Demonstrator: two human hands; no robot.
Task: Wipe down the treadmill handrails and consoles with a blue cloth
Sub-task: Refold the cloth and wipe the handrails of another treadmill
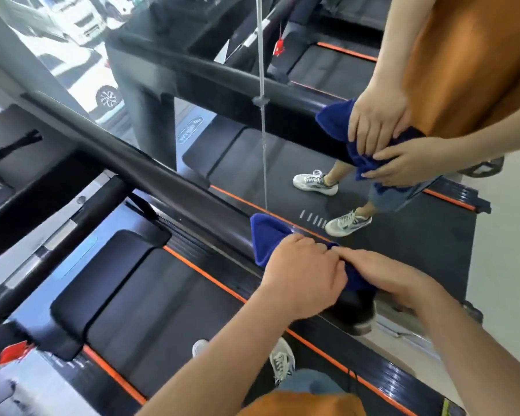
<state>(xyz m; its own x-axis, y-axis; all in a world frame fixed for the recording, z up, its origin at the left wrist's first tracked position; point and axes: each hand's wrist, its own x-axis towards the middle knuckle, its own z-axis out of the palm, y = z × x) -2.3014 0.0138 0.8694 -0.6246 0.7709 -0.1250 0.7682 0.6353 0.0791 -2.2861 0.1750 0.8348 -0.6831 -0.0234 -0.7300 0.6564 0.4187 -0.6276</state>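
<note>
A black padded handrail [168, 187] runs diagonally from upper left down to the middle of the head view. A blue cloth [264, 235] is wrapped over its near end. My left hand [300, 274] presses down on the cloth and rail from the left. My right hand [385, 277] grips the cloth's bunched end from the right, fingertips touching my left hand. Much of the cloth is hidden under both hands. The treadmill console [21, 157] sits at the far left, dark and partly cut off.
A mirror wall [282, 85] stands right behind the rail and repeats my hands, the cloth and the rail. The treadmill belt [168, 301] with orange side stripes lies below, my white shoes [279, 358] on it. A red safety clip [12, 351] hangs at lower left.
</note>
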